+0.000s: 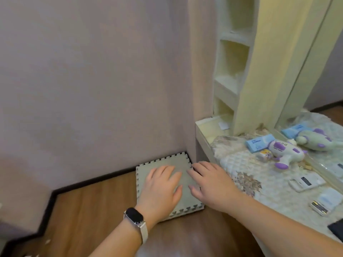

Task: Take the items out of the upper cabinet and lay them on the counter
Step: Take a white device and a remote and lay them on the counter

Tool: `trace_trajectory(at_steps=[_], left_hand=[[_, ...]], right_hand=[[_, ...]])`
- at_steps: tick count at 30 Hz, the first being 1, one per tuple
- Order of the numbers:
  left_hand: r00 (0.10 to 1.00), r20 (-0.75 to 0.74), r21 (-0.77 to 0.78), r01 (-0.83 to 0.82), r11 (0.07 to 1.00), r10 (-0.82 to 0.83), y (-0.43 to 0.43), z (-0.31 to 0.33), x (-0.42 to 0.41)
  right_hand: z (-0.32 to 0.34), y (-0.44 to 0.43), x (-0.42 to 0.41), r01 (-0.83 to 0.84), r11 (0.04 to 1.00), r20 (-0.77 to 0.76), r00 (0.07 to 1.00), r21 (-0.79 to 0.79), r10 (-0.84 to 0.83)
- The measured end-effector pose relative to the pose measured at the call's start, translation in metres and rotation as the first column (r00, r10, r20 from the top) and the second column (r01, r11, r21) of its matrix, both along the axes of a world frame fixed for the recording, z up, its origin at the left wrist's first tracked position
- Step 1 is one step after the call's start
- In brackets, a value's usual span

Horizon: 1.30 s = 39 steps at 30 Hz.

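The quilted table (241,164) carries one plush toy (285,152), one blue pack (259,142) and one remote (307,181); left hand (161,186) and right hand (211,182) hang empty, fingers spread.

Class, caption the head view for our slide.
Both empty hands, left and right, hover above a foam mat beside the counter.
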<state>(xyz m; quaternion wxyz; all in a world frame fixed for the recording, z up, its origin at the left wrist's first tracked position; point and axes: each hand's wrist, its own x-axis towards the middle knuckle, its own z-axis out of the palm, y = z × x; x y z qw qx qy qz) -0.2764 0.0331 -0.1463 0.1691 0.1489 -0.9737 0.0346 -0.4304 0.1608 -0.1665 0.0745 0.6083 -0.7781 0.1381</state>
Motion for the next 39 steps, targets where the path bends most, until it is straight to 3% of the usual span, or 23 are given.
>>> trace_trajectory(at_steps=[8, 15, 27, 39], left_hand=[[0.963, -0.097, 0.039, -0.247, 0.968, 0.25, -0.093, 0.008, 0.14], [0.862, -0.128, 0.085, -0.484, 0.871, 0.491, -0.137, 0.011, 0.253], [0.593, -0.077, 0.096, -0.796, 0.598, 0.801, -0.209, 0.004, 0.351], [0.254, -0.026, 0.025, -0.967, 0.254, 0.967, -0.335, 0.035, 0.36]], right_hand=[[0.022, -0.129, 0.115, -0.19, 0.981, -0.079, 0.979, -0.037, 0.186], [0.031, -0.218, 0.202, -0.355, 0.934, -0.104, 0.931, -0.035, 0.349], [0.023, -0.372, 0.299, -0.679, 0.734, -0.059, 0.734, -0.022, 0.677], [0.045, -0.553, 0.316, -0.883, 0.459, -0.042, 0.465, -0.099, 0.885]])
